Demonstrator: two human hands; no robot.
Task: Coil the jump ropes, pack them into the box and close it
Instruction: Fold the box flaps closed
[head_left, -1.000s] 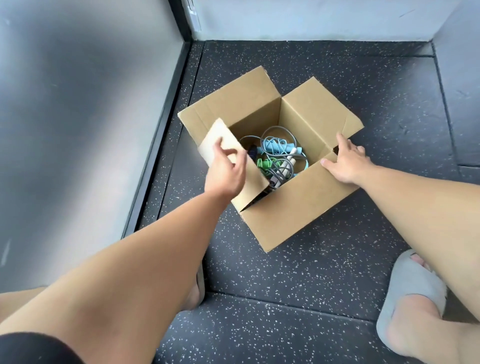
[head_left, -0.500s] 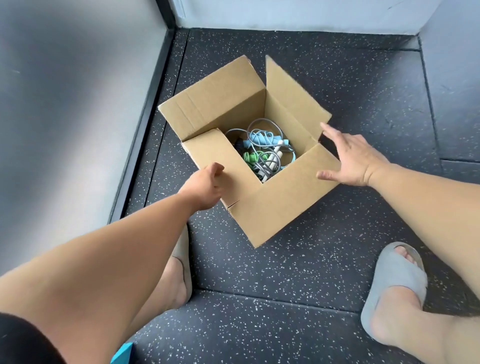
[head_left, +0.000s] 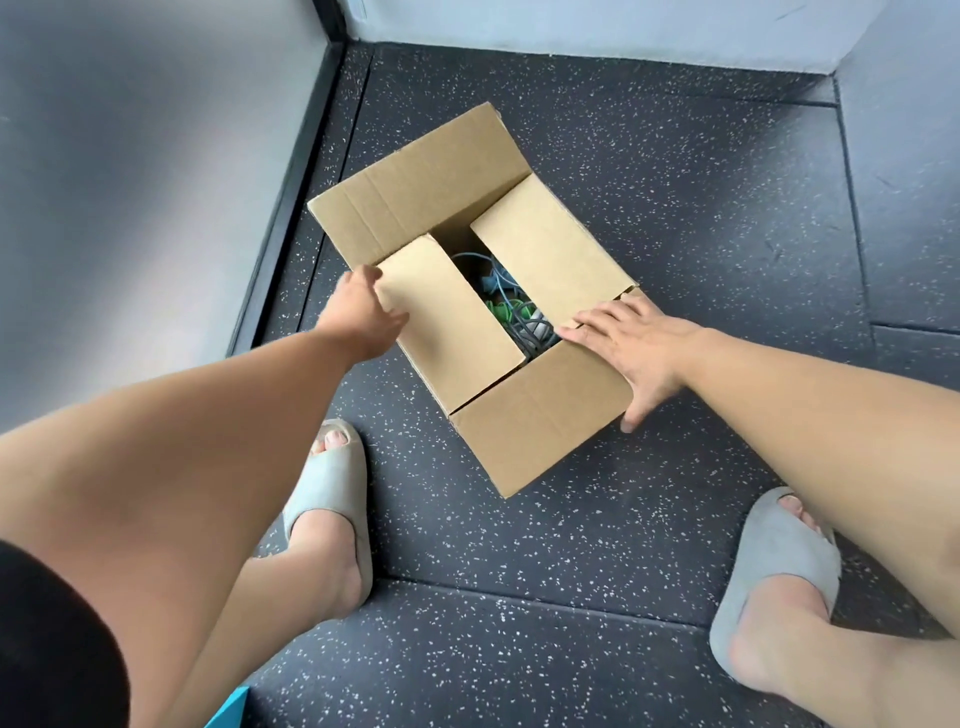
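Note:
A brown cardboard box (head_left: 540, 421) stands on the dark speckled floor. Its two short flaps are folded down over the opening, the left flap (head_left: 447, 317) and the right flap (head_left: 545, 249). Through the gap between them show coiled jump ropes (head_left: 511, 306) with blue, green and grey parts. The far long flap (head_left: 421, 187) still stands up. My left hand (head_left: 363, 306) touches the outer edge of the left flap. My right hand (head_left: 634, 343) lies flat with spread fingers on the right flap's near corner and the box's front edge.
A grey wall with a black baseboard (head_left: 291, 187) runs close along the box's left side. A pale wall closes the far end. My feet in grey slides (head_left: 332, 488) (head_left: 774, 561) stand near the box. A blue corner (head_left: 228, 712) peeks in at the bottom edge.
Both short flaps have come down over the opening, the right one folded in by my right hand. My left hand slid to the left flap's outer edge.

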